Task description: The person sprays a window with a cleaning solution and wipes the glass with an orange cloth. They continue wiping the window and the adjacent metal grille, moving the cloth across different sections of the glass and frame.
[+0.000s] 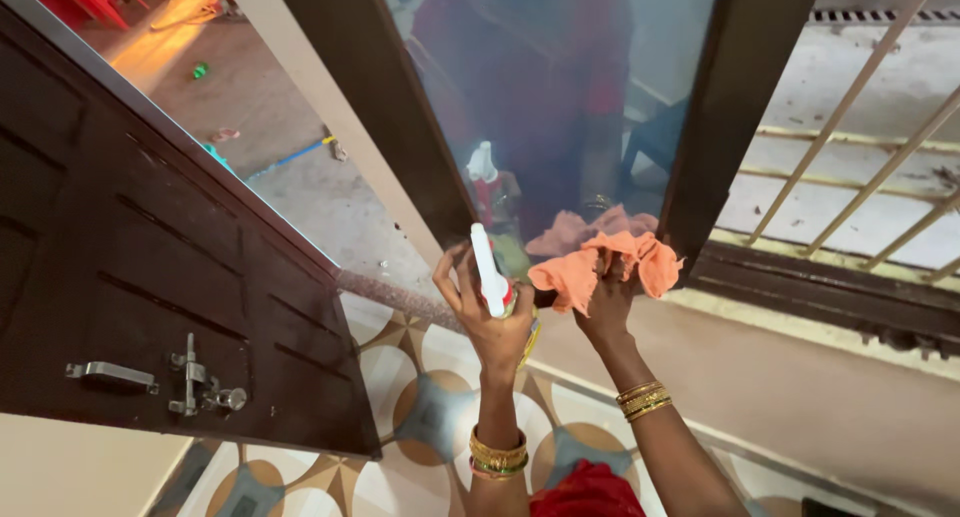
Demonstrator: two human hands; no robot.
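My left hand (487,312) grips a spray bottle (490,274) with a white head, held upright just below the window pane. My right hand (607,302) clutches an orange cloth (585,267) and presses it against the bottom of the dark-framed glass pane (560,87). The two hands are close together, almost touching. The glass reflects me, the bottle and the cloth. Gold bangles circle both wrists.
A dark wooden door (150,287) with a metal handle and latch (195,382) stands open at the left. Metal window bars (860,167) run at the right. Below lie a patterned tiled floor (420,407) and a plain wall.
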